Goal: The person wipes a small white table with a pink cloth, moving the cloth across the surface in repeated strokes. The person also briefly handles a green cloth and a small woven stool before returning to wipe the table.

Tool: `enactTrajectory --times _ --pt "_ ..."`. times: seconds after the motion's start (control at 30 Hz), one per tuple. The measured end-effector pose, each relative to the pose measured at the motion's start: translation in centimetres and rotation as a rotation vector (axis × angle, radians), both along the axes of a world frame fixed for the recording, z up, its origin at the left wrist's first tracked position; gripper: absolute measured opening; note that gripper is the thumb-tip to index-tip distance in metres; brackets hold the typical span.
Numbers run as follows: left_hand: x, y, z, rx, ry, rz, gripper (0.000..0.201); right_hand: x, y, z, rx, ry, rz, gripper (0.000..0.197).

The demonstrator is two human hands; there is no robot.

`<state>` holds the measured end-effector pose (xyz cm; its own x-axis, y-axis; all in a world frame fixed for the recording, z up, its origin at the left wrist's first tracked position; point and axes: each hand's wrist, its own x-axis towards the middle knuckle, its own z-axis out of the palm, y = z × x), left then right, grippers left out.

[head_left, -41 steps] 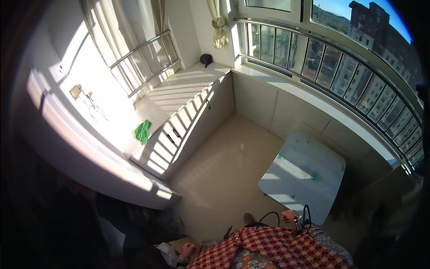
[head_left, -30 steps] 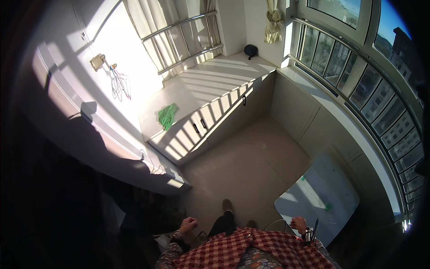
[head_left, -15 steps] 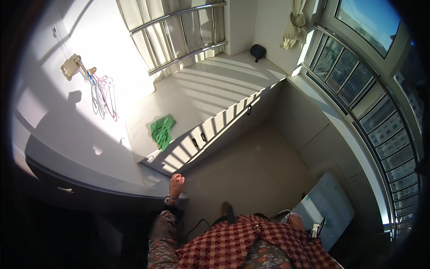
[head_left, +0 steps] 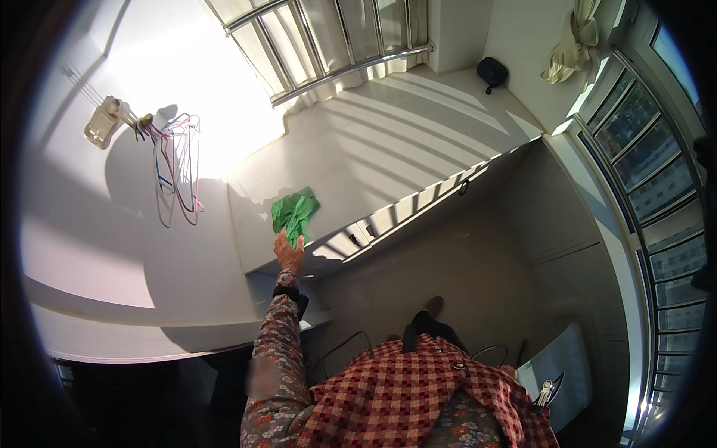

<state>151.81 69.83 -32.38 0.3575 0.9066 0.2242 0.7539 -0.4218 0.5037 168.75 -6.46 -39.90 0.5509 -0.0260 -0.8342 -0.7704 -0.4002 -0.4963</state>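
Note:
A crumpled green plastic bag (head_left: 296,209) lies at the near left end of the white ledge. My left hand (head_left: 289,254) reaches over the ledge's front edge and has the bag's lower end between thumb and fingers, while the rest of the bag still rests on the ledge. The left arm wears a flowered sleeve with a dark band at the wrist. Of my right hand (head_left: 510,370) only a sliver shows beside the red checked garment (head_left: 388,381); its fingers are hidden.
Wire hangers (head_left: 178,175) hang from a beige wall fitting (head_left: 104,123) at the left. A dark pouch (head_left: 491,71) sits at the ledge's far end. Metal railings (head_left: 366,66) run along the back and right. At lower right stands a pale blue panel (head_left: 571,366) near a metal clip (head_left: 547,392).
My left hand has moved forward from below the ledge to the green bag and taken its lower end. The view has shifted, and less of my right hand shows.

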Motion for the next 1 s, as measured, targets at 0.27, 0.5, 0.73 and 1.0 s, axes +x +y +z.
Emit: enactTrajectory --times 0.27,0.5,0.73,1.0 --pt "7.6 2.8 -1.1 -0.337 0.300 0.349 0.077 9.4 6.9 5.2 0.307 0.109 -0.251 0.013" --pt "16.1 1.7 -3.2 -0.060 0.285 0.026 0.061 10.6 10.0 6.1 0.005 -0.089 0.044 0.023" --pt "26.9 2.2 -2.7 0.110 0.195 -0.385 0.052 2.0 13.3 4.6 -0.072 -0.284 -0.122 0.024" --pt "41.9 -3.2 -1.2 0.035 0.237 -0.952 0.055 -14.9 21.3 2.2 -0.085 -0.094 -0.580 0.021"
